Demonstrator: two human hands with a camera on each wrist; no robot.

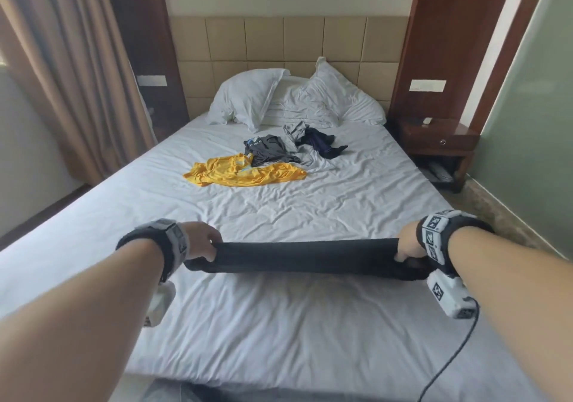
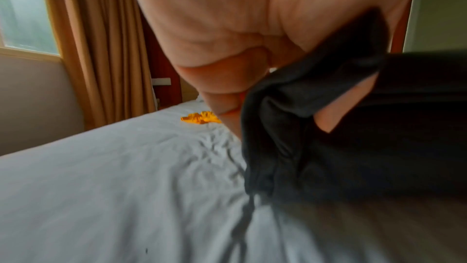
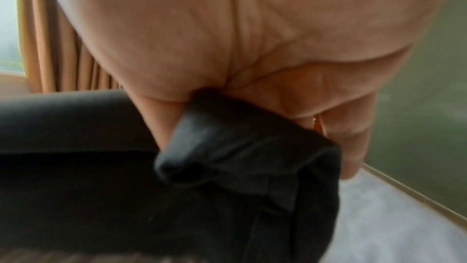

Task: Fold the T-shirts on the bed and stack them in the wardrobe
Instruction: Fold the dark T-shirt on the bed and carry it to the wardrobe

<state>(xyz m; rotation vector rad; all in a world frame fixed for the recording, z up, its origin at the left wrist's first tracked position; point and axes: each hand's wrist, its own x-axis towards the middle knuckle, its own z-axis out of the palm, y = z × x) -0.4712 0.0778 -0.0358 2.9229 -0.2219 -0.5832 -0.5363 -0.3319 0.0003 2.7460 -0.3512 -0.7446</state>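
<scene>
Folding is the step in hand, judged from how the black T-shirt (image 1: 310, 257) is presented: stretched taut as a narrow band between both hands, just above the near part of the bed (image 1: 310, 203), with its lower layers sagging toward the sheet. The left hand (image 1: 201, 242) grips the garment's left end, fingers curled over the top edge; the left wrist view confirms bunched black cloth caught between thumb and fingers. The right hand (image 1: 409, 245) grips the opposite end in like manner, and the right wrist view shows a rolled fold of fabric pinched against the palm. Both hands are therefore closed on cloth and set well apart, the width of the garment between them. Whether the band is already doubled lengthwise cannot be told for certain, though several layers appear at each end. The next move, in my judgement, calls for lowering the shirt flat to the sheet and bringing the ends or the far edge over evenly, keeping tension equal so the layers do not skew. Unfolded items remain further up the bed: a yellow T-shirt (image 1: 245, 172), a grey T-shirt (image 1: 269, 150) and a dark crumpled garment (image 1: 322, 144), near the pillows (image 1: 248, 98). The wardrobe is not in view.
</scene>
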